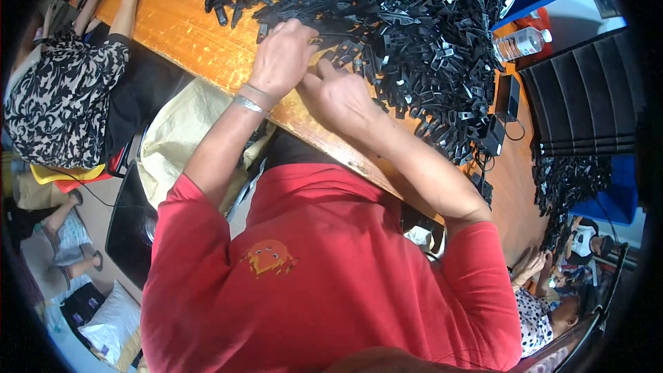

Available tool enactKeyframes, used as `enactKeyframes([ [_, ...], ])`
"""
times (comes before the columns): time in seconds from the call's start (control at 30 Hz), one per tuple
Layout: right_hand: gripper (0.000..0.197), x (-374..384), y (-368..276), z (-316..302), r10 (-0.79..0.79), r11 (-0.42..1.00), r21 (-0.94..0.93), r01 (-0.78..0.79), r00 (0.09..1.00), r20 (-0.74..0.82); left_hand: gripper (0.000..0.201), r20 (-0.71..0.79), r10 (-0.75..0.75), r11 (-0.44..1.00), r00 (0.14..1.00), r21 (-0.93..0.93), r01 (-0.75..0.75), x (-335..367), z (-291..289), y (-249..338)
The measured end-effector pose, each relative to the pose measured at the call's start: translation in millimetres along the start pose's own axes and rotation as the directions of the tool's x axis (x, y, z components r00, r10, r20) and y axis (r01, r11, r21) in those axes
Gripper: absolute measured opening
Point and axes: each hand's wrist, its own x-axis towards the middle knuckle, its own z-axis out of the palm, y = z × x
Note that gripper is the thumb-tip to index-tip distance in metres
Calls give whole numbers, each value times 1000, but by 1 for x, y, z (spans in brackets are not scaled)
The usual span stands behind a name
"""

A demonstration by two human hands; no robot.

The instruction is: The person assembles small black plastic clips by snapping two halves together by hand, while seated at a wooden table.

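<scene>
A: Why's the black parts heap there?
B: On the table, just beyond both hands; easy reach, presumably.
A: Fingers?
B: Left hand, right hand: curled; whether pinching, can't tell.

A wooden table, orange-brown and scuffed pale along its near edge, runs diagonally across my remote feed. Slender black plastic parts lie heaped over its surface, a few spreading loosely at the heap's left fringe. On the right I see two small black boxes beside the heap and a clear bottle on its side; whether it touches the wood, I cannot tell.
</scene>
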Motion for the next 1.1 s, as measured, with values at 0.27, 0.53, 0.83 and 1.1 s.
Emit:
enactKeyframes([
  [0.27, 24, -36, 4, -20, 48, 991, 114, -68, 984, 169, 20, 124, -11, 993, 992, 118, -4, 9, 24, 8],
  [0.53, 17, -22, 17, -12, 79, 995, 56, -86, 990, 121, 12, 112, -9, 992, 994, 127, -5, -2, 19, 6],
  [0.83, 13, -34, 26, -29, 125, 992, 29, -125, 992, -11, 26, 88, -42, 998, 995, 46, 38, -63, -14, 38],
  [1.1, 20, -44, 17, -29, 173, 984, 32, -174, 985, 21, 39, 160, 68, 986, 985, 140, -90, -49, -27, 32],
])
